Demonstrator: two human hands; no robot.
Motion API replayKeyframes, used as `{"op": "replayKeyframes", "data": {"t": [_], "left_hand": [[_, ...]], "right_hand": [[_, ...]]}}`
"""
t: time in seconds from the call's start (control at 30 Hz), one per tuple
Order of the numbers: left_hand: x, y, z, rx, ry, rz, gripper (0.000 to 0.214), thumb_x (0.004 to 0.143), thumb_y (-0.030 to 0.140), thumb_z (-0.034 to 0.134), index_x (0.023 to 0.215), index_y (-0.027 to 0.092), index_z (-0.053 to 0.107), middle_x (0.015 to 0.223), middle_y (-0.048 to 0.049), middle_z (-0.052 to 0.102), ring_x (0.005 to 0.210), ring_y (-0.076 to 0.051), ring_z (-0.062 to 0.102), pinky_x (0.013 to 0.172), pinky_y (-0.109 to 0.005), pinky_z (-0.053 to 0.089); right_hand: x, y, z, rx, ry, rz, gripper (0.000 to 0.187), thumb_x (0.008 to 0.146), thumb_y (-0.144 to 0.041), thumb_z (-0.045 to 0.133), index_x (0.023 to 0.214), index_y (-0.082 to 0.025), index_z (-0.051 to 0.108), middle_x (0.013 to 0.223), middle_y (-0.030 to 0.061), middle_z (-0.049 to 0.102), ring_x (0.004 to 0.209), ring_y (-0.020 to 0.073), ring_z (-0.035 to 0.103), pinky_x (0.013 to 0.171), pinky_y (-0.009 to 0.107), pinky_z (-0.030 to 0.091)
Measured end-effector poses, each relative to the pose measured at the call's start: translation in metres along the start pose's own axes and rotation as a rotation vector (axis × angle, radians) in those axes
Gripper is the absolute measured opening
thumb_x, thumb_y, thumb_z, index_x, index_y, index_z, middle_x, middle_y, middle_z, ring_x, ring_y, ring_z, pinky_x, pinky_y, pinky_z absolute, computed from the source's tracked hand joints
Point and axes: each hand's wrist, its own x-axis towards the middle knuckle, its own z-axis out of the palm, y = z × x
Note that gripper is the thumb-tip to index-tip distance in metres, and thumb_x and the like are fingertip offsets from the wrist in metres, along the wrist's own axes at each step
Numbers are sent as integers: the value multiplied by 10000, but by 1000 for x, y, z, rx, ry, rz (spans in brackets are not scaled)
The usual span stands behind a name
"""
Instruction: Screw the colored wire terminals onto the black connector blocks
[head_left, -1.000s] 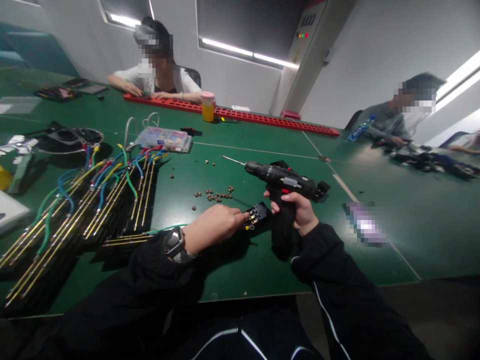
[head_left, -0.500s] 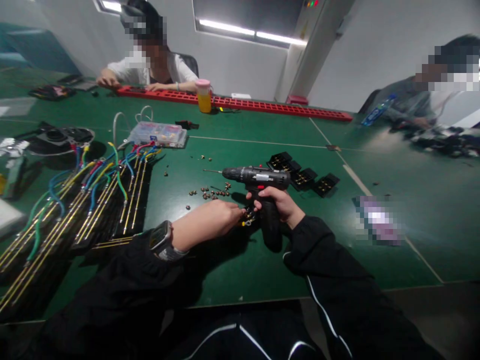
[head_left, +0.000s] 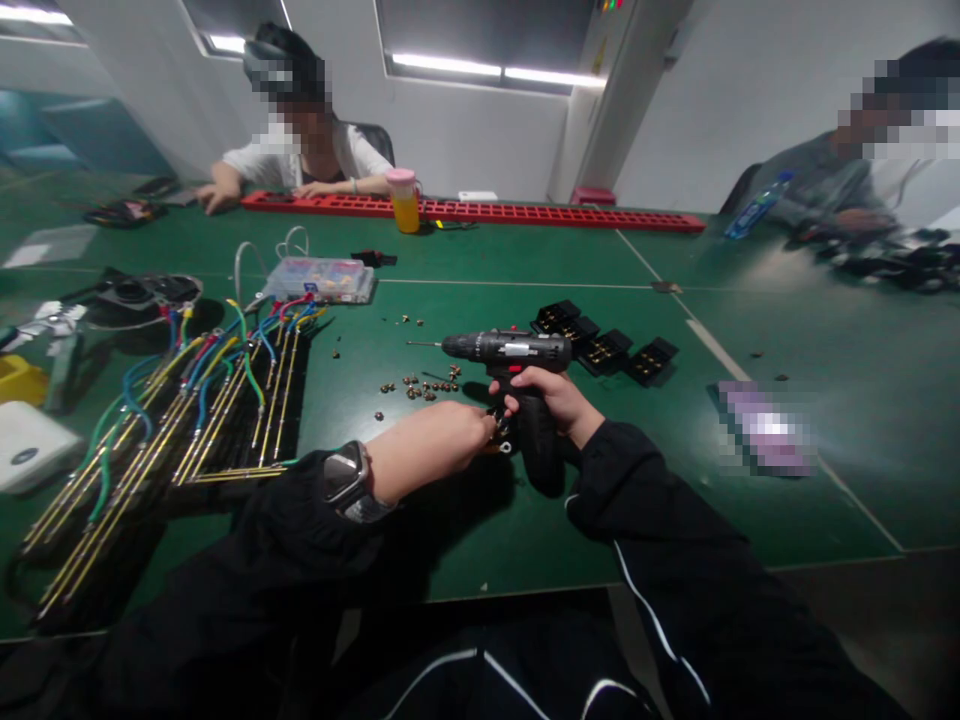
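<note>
Black drill, handle inside right fingers, left fingers pinching half-hidden part beside it

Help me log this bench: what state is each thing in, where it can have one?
Power drill: bit fitted, gripped in the right hand; running or not, can't tell.
Left hand: closed on a mostly hidden black part.
Screws: loose, scattered.
Black blocks: lying unheld.
Black strips: wires attached.
Cup: lidded, holding yellow liquid.
Clear box: seemingly shut.

Black sleeves, thin white piping, square-faced wristwatch, grey strap
</note>
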Motion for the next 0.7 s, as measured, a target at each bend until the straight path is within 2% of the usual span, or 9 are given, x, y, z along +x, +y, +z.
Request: {"op": "replayKeyframes", "data": {"t": [0.13, 0.27, 0.33, 0.4, 0.53, 0.7], "left_hand": [[-6, 4, 8, 118, 25, -66, 145, 995, 123, 528, 1028, 127, 669, 798, -62, 687, 601, -189, 631, 552, -298, 396], [-15, 10, 15, 197, 86, -177, 203, 1010, 158, 536, 1172, 166, 658, 795, -30, 673, 587, -190, 621, 515, -302, 344], [-16, 13, 14, 217, 111, -212, 207, 1014, 181, 549, 1181, 203, 669, 772, -14, 665, 583, -185, 604, 515, -303, 328], [-16, 17, 10, 241, 140, -213, 183, 1015, 199, 563, 1142, 213, 694, 752, -18, 664, 646, -200, 611, 557, -306, 363], [-17, 20, 3, 264, 200, -180, 183, 1029, 220, 558, 1030, 191, 739, 773, -59, 678, 822, -239, 603, 748, -346, 461], [-26, 11, 7, 115, 256, -230, 190, 1027, 293, 604, 1097, 216, 764, 941, -75, 706, 946, -240, 591, 847, -355, 500]], "right_hand": [[1, 3, -2, -15, -12, -22, 277, 959, -409, 667, 993, -135, 696, 782, 0, 680, 613, 109, 601, 635, 277, 545], [3, 5, -3, -26, -18, -40, 293, 1003, -421, 640, 1046, -134, 680, 871, 12, 695, 628, 102, 613, 650, 282, 569], [3, 6, -4, -26, -23, -47, 297, 1011, -419, 631, 1086, -135, 673, 896, 17, 698, 628, 101, 616, 651, 284, 577], [4, 6, -5, -24, -29, -52, 299, 1018, -416, 624, 1121, -138, 665, 914, 19, 699, 636, 103, 621, 655, 287, 581], [3, 8, -6, -29, -37, -48, 287, 1021, -410, 623, 1106, -139, 666, 902, 14, 690, 648, 103, 623, 652, 281, 579], [2, 10, -6, -32, -35, -57, 284, 1017, -408, 629, 1090, -136, 669, 907, 16, 690, 673, 111, 636, 667, 288, 584]]}}
